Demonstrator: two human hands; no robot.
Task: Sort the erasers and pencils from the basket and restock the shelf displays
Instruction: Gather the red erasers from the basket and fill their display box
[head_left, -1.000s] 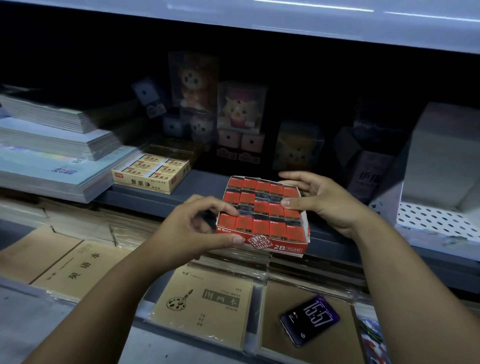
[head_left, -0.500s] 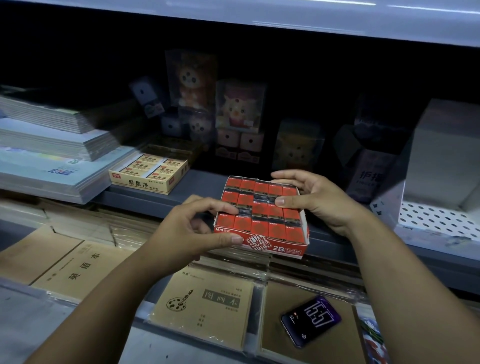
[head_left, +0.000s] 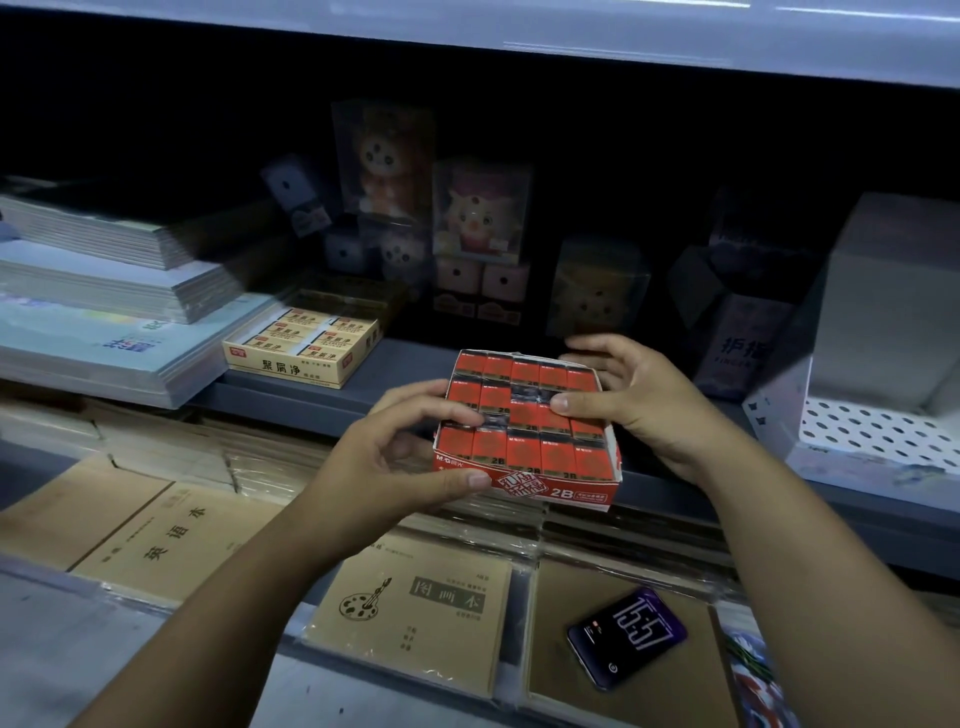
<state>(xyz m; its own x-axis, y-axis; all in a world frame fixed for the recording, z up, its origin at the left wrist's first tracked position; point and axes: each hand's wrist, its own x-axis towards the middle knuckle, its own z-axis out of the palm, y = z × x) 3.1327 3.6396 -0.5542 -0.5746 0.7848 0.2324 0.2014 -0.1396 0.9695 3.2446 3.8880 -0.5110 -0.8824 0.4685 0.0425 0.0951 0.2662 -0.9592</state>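
Note:
A red display box of 2B erasers (head_left: 524, 431) is held with both hands just above the front lip of the grey shelf (head_left: 332, 395). My left hand (head_left: 395, 462) grips its left front corner, thumb under the front edge. My right hand (head_left: 639, 400) holds the right side, with its thumb pressing on the erasers in the middle row. Rows of red-wrapped erasers fill the box. A yellow box of erasers (head_left: 304, 345) sits on the shelf to the left. No basket or pencils are in view.
Stacked notebooks (head_left: 104, 291) lie at the left of the shelf. Boxed toy figures (head_left: 478, 218) stand at the back. A white perforated stand (head_left: 883, 395) is at the right. Brown exercise books (head_left: 415, 613) and a phone (head_left: 626, 636) lie on the lower tier.
The red eraser box has stayed nearly in place. My right thumb has slid further left over the erasers, and my left fingers have closed in on the box's left edge.

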